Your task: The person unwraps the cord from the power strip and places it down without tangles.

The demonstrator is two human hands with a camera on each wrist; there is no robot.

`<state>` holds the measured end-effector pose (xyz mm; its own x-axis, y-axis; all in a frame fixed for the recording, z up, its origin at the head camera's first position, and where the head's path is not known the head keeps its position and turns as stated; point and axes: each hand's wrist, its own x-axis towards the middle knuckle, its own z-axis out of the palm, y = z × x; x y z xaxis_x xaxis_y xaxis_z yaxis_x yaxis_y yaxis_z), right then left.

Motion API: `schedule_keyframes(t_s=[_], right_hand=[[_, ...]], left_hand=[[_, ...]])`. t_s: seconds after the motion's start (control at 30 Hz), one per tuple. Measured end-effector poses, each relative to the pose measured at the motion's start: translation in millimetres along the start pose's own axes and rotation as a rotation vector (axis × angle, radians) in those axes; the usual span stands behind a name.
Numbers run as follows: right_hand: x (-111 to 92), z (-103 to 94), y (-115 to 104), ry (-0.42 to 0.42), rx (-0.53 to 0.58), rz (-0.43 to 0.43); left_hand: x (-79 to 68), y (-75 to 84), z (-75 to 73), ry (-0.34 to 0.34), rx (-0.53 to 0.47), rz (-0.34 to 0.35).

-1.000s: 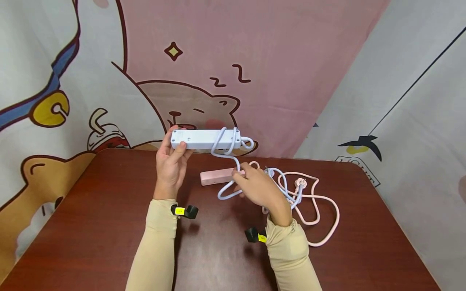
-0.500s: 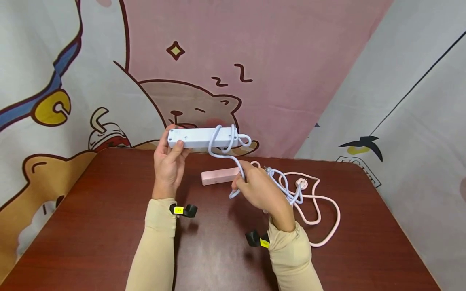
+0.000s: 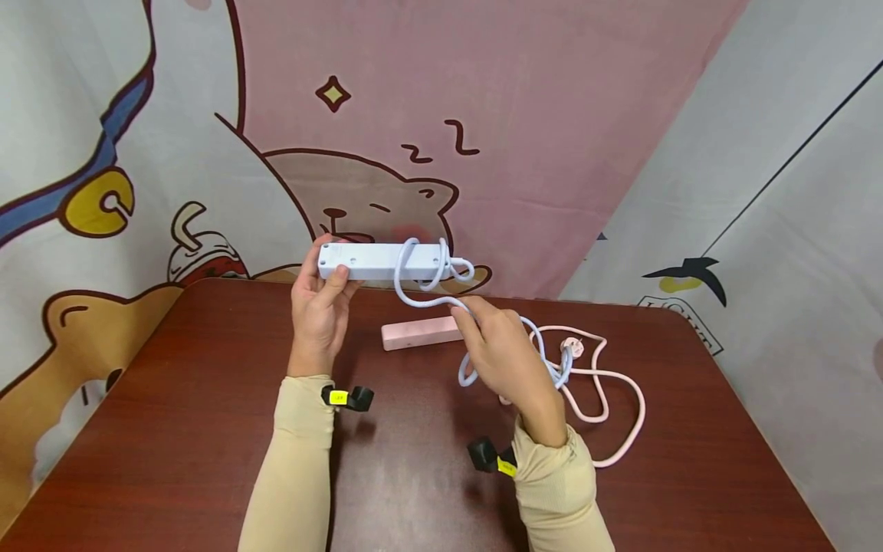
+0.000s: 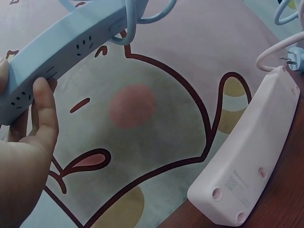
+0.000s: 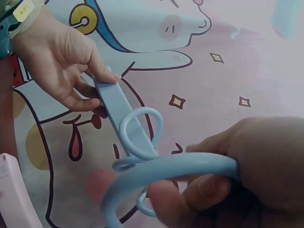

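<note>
My left hand (image 3: pixel 320 307) grips one end of a pale blue power strip (image 3: pixel 375 262), raised above the table's far edge. Sockets show along the strip's side in the left wrist view. The strip's blue cord (image 3: pixel 402 280) loops around its right end and runs down to my right hand (image 3: pixel 507 353), whose fingers hold it. In the right wrist view a thick bend of the cord (image 5: pixel 171 166) passes across the right fingers. A pink power strip (image 3: pixel 419 333) lies on the table behind the right hand, its right end hidden.
A pink cord (image 3: pixel 638 414) curls over the right part of the brown table (image 3: pixel 172 429), with its round plug (image 3: pixel 572 348) among the coils. More blue cord (image 3: pixel 562 373) lies there too. A printed curtain (image 3: pixel 538 153) hangs behind the table.
My right hand has drawn the blue cord rightward and slightly down, and its hanging loop has shifted right. The left hand and the strip have barely moved.
</note>
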<state>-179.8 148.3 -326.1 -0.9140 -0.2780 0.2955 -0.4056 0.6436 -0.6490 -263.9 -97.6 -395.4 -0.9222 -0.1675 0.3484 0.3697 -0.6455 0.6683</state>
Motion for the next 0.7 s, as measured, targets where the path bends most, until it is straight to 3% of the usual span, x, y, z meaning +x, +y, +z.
schedule_keyframes(t_s=[0.17,0.43,0.7], right_hand=[[-2.3,-4.9,0.6,0.104,0.024,-0.101],[-1.1,-10.2,7.3,0.360,0.108,-0.207],[4.3,-11.9,14.7,0.549,0.300,-0.111]], left_hand=[[-0.2,0.3,-0.1,0.004,0.053,0.003],[-0.8,2.3,-1.2,-0.020,0.108,-0.032],[-1.6,2.8,-0.7,-0.106,0.080,-0.076]])
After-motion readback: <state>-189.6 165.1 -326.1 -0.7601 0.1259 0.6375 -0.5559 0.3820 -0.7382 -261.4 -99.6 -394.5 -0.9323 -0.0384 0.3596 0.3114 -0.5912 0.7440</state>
